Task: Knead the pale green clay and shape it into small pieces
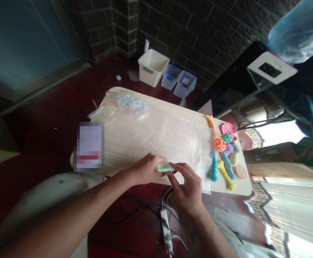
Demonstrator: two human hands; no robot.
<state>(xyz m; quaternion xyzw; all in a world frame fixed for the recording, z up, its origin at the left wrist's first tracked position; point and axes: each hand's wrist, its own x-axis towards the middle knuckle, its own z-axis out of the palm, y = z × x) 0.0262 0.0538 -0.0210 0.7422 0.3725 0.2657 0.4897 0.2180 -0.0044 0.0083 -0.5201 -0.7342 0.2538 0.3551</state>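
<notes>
A pale green lump of clay (pixel 164 166) is held between both hands at the near edge of a small cream table (pixel 242 188). My left hand (pixel 143 168) wraps around its left side with fingers curled. My right hand (pixel 186 184) pinches its right end with thumb and fingertips. Both hands rest over a sheet of bubble wrap (pixel 159 136) that covers most of the tabletop. On the right end of the table lie several coloured clay shapes (pixel 226 157): orange, pink, teal, purple, blue and yellow pieces.
Crumpled clear plastic bags (pixel 129 104) lie at the table's far left corner. A white bin (pixel 152 67) and two clear boxes (pixel 179 80) stand on the dark red floor by the brick wall. A power strip with cables (pixel 165 229) lies under the table's near edge.
</notes>
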